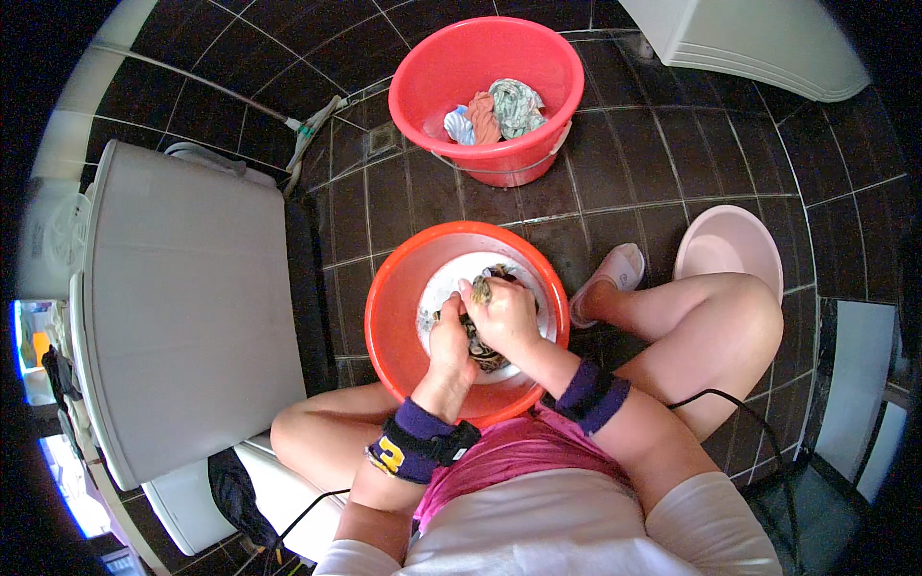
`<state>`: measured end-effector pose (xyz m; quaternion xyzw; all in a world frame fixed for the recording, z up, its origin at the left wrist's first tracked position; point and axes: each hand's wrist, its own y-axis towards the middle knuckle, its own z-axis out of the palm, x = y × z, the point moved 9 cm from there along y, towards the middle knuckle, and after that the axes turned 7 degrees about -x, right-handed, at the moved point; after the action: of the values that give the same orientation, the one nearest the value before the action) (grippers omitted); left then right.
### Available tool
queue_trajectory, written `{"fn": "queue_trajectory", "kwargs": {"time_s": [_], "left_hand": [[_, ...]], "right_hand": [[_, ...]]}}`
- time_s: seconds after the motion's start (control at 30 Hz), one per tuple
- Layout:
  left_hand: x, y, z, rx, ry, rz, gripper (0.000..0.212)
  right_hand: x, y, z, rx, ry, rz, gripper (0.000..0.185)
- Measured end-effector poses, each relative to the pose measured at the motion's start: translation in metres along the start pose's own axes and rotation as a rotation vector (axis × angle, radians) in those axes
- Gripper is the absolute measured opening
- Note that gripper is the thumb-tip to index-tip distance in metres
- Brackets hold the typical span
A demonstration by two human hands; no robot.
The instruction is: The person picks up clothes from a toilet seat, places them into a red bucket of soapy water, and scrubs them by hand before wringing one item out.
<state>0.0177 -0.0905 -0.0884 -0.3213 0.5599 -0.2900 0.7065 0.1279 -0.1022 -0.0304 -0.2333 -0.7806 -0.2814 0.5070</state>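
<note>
An orange-red plastic basin (pixel 387 317) stands on the floor between my knees, with white soap suds (pixel 461 270) inside. My left hand (pixel 451 345) and my right hand (pixel 504 315) come together over the suds. Both grip a wet, dark patterned cloth (pixel 490 356) with light and yellowish markings. A bunched piece of it pokes out between the thumb and fingers of my right hand. Part of the cloth hangs down into the basin, and my hands hide much of the rest. Dark purple bands with black straps circle both wrists.
A red bucket (pixel 497 162) with wrung clothes (pixel 515 108) stands farther out on dark floor tiles. A pale pink basin (pixel 727 241) sits beside my right knee. At left is a large white appliance-like box (pixel 194 309). Black cables (pixel 749 405) run from both arms.
</note>
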Motion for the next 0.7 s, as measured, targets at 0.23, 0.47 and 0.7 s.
{"fn": "queue_trajectory", "kwargs": {"time_s": [0.23, 0.47, 0.7], "left_hand": [[-0.020, -0.006, -0.007, 0.057, -0.034, -0.004, 0.023], [-0.059, 0.033, -0.051, -0.113, -0.129, 0.093, 0.031], [-0.081, 0.077, -0.077, -0.176, 0.031, 0.532, 0.025]], "right_hand": [[0.032, -0.017, 0.012, 0.135, 0.078, 0.027, 0.033], [-0.063, 0.015, 0.010, 0.100, 0.170, 0.375, 0.044], [-0.077, 0.023, 0.055, 0.185, -0.010, 0.379, 0.032]]}}
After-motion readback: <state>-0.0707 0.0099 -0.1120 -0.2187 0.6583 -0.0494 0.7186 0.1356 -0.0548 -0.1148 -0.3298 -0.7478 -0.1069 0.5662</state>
